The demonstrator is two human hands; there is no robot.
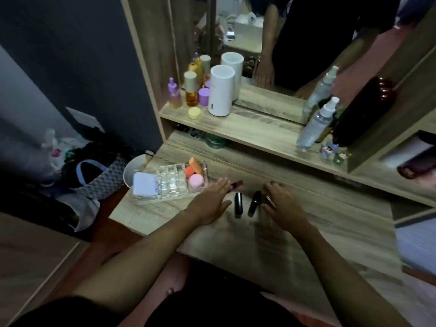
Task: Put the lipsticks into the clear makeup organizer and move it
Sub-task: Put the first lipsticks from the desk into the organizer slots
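The clear makeup organizer [169,182] sits on the left of the wooden dresser top, holding pink and orange sponges and a white pad. Two black lipsticks [238,205] [254,203] lie side by side on the wood between my hands. A dark red lipstick [236,184] pokes out just beyond the fingertips of my left hand [210,204], which lies flat with fingers spread beside the organizer. My right hand [282,201] is curled over another lipstick [270,201], of which only a shiny edge shows; whether it grips it is unclear.
A raised shelf [254,131] behind carries a white cylinder [221,90], purple and amber bottles, a spray bottle [317,122] and small figurines, with a mirror above. A white bowl [134,171] and bags sit off the dresser's left edge.
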